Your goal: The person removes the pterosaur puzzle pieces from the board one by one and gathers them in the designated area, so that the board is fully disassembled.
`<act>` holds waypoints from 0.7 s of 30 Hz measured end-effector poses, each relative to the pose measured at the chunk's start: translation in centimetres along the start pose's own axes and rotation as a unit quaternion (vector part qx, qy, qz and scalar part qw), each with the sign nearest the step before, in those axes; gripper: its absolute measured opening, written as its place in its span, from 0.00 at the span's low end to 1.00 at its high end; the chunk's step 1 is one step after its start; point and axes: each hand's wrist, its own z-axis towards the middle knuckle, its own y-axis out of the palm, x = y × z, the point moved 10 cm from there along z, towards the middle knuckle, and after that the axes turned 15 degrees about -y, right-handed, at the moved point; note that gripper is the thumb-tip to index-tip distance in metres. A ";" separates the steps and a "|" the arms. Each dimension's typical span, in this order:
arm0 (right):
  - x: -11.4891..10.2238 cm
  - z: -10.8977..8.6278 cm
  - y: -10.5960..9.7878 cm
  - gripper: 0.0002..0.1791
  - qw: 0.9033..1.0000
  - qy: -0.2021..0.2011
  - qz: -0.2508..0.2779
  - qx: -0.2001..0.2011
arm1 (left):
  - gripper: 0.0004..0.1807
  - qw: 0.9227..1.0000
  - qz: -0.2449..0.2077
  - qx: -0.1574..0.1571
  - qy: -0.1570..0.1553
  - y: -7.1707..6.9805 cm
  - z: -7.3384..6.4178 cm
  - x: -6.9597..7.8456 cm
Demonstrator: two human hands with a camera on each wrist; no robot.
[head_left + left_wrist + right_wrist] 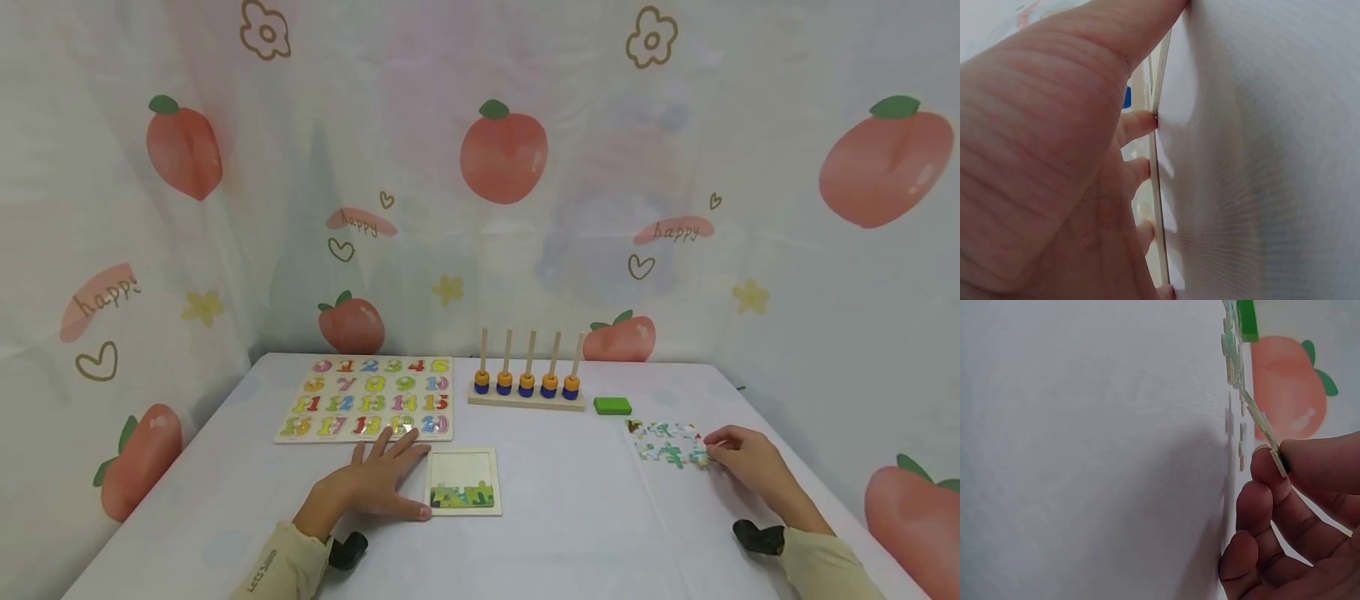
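My left hand (378, 483) lies with its fingers spread between a number puzzle board (288, 435) and a small square puzzle tray (463, 451). Its thumb touches the tray's lower left corner, while some fingertips rest on the number board's near edge. A strip of green jigsaw pieces (462, 497) fills the bottom of the tray. At the right, my right hand (753, 467) pinches a thin jigsaw piece (1279, 464) between thumb and forefinger. That piece is tilted, in line with others (1259, 419) slanting up from the table, at the edge of a cluster of jigsaw pieces (667, 443).
Behind the tray stands a wooden peg counter (527, 403) with orange and blue beads on its rods. A green block (612, 406) lies between it and the jigsaw cluster. The white-covered table (570, 533) meets a peach-print cloth (502, 275) at the back and sides.
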 end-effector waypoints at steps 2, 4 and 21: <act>0.0 0.1 0.1 0.13 1.000 -0.005 -0.004 0.000 | 0.58 1.000 0.000 -0.001 -0.001 -0.1 0.0 0.0; 0.1 0.3 0.2 0.13 1.000 -0.007 -0.009 -0.002 | 0.58 1.000 0.000 0.002 -0.002 -0.2 0.0 0.0; -0.1 1.5 0.9 0.11 0.998 0.003 -0.058 -0.035 | 0.56 1.000 0.004 0.004 -0.007 -0.3 -0.5 0.2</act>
